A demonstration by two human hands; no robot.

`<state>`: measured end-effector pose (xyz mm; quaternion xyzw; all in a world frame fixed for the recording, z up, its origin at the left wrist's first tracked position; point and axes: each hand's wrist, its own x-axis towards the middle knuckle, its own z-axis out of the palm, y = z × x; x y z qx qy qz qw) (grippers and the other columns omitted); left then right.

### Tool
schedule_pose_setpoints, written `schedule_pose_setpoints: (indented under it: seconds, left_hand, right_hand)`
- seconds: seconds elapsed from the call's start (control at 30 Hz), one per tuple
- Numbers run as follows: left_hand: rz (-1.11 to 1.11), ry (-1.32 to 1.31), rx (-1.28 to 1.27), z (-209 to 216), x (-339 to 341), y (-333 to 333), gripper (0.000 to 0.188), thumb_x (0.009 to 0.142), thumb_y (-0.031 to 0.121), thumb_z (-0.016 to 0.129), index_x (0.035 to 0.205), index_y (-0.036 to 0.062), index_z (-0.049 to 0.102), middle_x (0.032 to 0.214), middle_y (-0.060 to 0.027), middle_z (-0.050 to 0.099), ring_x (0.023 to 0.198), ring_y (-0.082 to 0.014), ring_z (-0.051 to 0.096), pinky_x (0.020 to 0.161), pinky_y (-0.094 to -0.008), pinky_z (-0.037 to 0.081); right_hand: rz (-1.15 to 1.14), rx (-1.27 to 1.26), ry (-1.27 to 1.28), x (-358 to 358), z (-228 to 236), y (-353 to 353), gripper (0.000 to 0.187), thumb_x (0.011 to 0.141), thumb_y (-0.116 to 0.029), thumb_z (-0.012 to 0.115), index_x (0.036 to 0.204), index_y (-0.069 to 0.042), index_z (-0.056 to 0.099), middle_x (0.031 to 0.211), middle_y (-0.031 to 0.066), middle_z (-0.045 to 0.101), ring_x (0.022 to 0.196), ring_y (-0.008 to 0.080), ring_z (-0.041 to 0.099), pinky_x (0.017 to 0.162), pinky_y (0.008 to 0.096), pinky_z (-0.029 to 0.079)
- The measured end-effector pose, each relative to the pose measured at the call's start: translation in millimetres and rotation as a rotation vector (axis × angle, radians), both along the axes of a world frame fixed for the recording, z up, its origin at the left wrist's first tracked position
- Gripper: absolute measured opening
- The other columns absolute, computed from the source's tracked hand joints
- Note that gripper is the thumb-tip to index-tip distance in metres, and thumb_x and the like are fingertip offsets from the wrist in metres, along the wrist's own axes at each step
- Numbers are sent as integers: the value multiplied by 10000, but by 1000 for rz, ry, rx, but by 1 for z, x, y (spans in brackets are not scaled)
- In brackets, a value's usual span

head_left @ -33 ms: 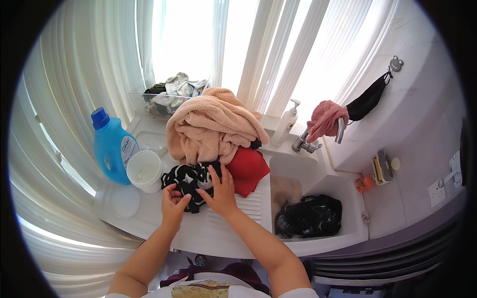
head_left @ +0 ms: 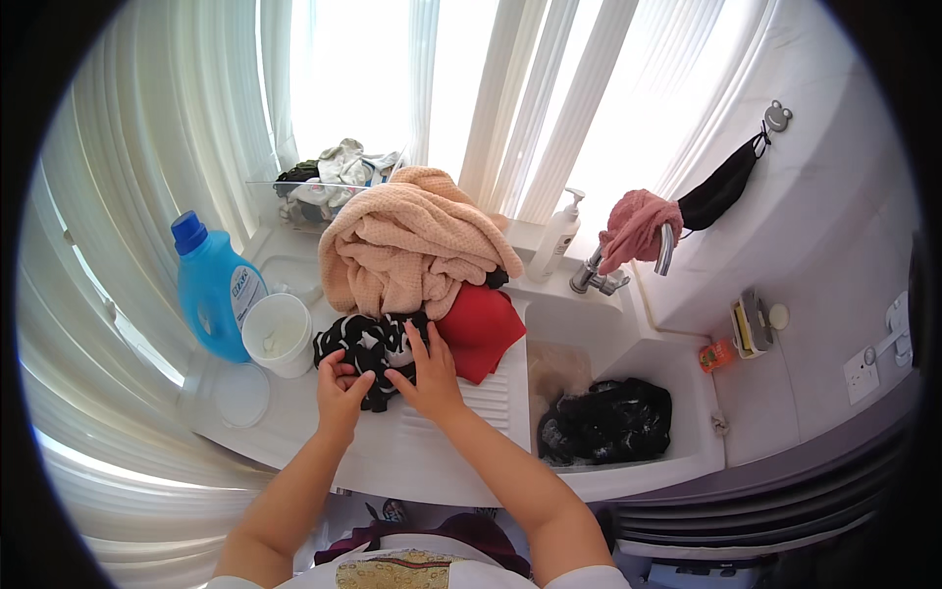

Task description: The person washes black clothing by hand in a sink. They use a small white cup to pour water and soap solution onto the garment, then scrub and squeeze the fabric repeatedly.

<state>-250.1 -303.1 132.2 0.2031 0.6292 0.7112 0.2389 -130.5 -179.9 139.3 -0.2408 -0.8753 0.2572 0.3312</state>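
A bunched black cloth with a white pattern (head_left: 378, 344) lies on the white counter beside the sink, between my two hands. My left hand (head_left: 341, 391) grips its near left edge with curled fingers. My right hand (head_left: 435, 378) holds its right side, fingers laid over the top and thumb at the near edge. Touching the cloth's right side is a red garment (head_left: 481, 334), spread partly over the ridged drainboard (head_left: 481, 407). Behind both rises a heap of peach waffle-weave fabric (head_left: 407, 236). What lies beneath the black-and-white cloth is hidden.
Left stand a blue detergent bottle (head_left: 211, 294), a white tub (head_left: 278, 336) and its lid (head_left: 241, 397). A clear bin of clothes (head_left: 329, 187) sits behind. Right, the sink (head_left: 692, 422) holds wet black fabric (head_left: 618, 422); a pink cloth (head_left: 638, 228) hangs over the faucet (head_left: 594, 278).
The whole view has shifted slightly, so everything sits a little farther up and left. My hands keep the same place on the cloth.
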Motion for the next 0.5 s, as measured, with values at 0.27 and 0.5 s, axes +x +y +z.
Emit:
schedule_pose_setpoints:
  seconds: [0.27, 0.5]
  left_hand:
    - [66, 187, -125, 2, -12, 40, 712, 825, 53, 701, 1433, 27, 332, 1221, -104, 460, 970, -156, 514, 852, -281, 450]
    - [-8, 942, -29, 23, 158, 82, 656, 783, 21, 663, 1372, -10, 377, 1432, -205, 377, 1329, -347, 366, 1122, -437, 249]
  right_hand:
    - [97, 44, -164, 163, -4, 78, 312, 817, -186, 690, 1099, -74, 615, 1092, 134, 623, 1009, 318, 597, 801, 438, 501]
    - [-419, -59, -1338, 366, -36, 186, 959, 719, -504, 782, 1483, -180, 301, 1294, 185, 572, 1232, 320, 532, 1055, 647, 306]
